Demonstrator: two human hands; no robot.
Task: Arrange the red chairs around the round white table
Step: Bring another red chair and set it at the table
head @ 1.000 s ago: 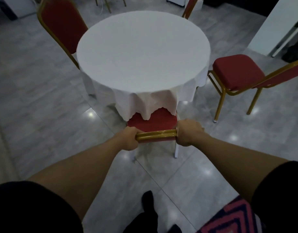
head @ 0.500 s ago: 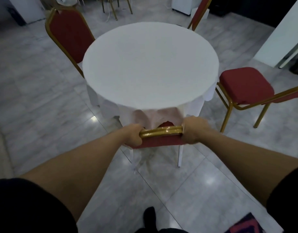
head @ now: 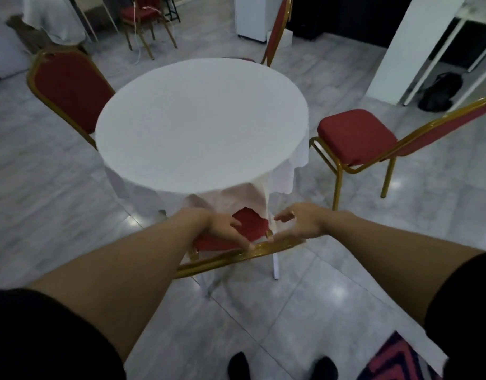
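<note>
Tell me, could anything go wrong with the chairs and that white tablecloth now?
Maybe. The near chair sits under the hanging tablecloth; pushing it further could snag the cloth and drag it crooked. Both hands, left hand and right hand, are open above its gold backrest, so it may stay slightly askew. The right chair stands out from the round table, where a foot might catch it.

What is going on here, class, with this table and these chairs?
A person is setting red chairs round a white round table. The near chair is pushed in under the tablecloth. Both hands are open at its gold top rail: the left hand touches it, the right hand hovers just above. The chair on the right stands apart from the table.
</note>
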